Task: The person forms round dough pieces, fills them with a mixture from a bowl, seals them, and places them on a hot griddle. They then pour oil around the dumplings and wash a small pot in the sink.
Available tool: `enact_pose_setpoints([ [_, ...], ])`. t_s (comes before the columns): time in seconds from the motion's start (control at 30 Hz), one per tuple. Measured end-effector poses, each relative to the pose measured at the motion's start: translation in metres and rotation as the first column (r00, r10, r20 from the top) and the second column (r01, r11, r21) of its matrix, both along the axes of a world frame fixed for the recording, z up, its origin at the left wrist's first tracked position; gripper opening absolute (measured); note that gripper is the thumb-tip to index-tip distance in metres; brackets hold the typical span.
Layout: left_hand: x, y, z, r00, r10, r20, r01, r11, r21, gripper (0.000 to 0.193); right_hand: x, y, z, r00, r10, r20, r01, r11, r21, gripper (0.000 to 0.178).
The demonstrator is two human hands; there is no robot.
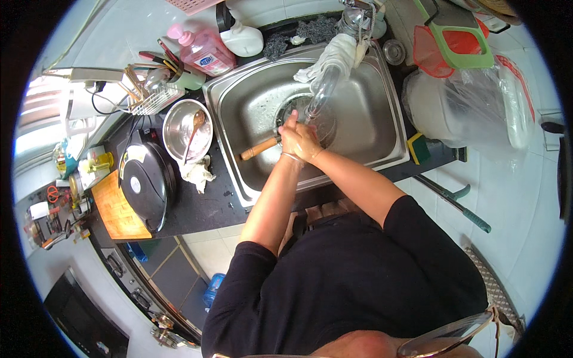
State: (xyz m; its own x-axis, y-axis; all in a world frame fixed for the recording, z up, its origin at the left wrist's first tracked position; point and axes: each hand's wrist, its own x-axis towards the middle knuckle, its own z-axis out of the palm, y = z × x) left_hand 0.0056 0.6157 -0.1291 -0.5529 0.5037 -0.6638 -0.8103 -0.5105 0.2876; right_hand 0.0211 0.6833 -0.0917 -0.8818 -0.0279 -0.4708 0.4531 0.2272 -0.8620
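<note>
A black stone countertop point(197, 206) carries a stainless steel sink basin point(370, 113), set against a white tiled wall point(119, 30) beyond the fingers. To the left of the fingers, daylight enters through a bright window point(36, 113). Pale floor tiles point(513, 197) lie to the right. Dark lower cabinet fronts point(173, 280) stand below and left, beneath a wooden cutting board point(119, 212).

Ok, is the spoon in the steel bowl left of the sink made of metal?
No, the spoon resting in the steel bowl beside the sink is brown and looks wooden, not metal.
</note>
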Motion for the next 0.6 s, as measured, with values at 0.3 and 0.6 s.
enact_pose_setpoints([
  [0.3,0.020,0.020,0.029,0.953,0.289,-0.091,-0.292,0.956,-0.023,0.034,-0.038,-0.004,-0.022,0.874,-0.485,-0.019,0.444,0.814,-0.375,0.033],
  [0.6,0.059,-0.017,0.067,0.982,0.186,-0.039,-0.190,0.970,-0.150,0.038,-0.011,-0.005,-0.013,0.866,0.037,-0.498,0.181,0.906,0.382,0.033],
])
